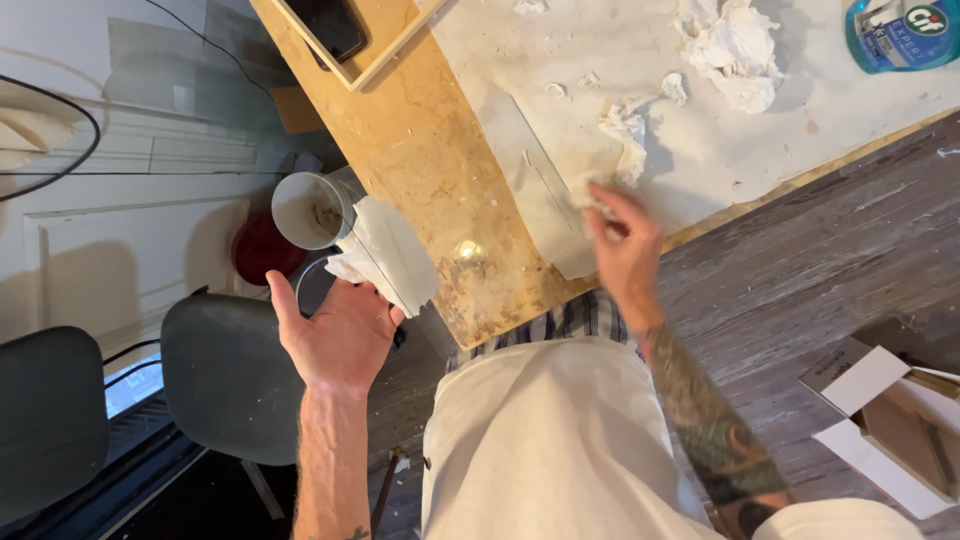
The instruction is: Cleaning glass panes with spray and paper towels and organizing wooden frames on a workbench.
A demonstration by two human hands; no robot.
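Note:
My left hand (338,335) is palm up off the left edge of a tan stone tabletop (420,150), its fingers holding a folded white paper towel (388,252) with a crumpled end. My right hand (622,238) is blurred over the tabletop's near edge, fingers pinched on a small scrap of white paper (592,198) that lies on a clear glass sheet (545,195). More torn and crumpled white tissue (735,45) lies farther back on a dusty white surface (700,150).
A white-rimmed bin (312,210) and a red one (262,248) stand on the floor below my left hand. Two dark grey chair seats (225,375) are at lower left. An open cardboard box (890,415) sits on the wooden floor at right. A blue bottle (900,30) lies top right.

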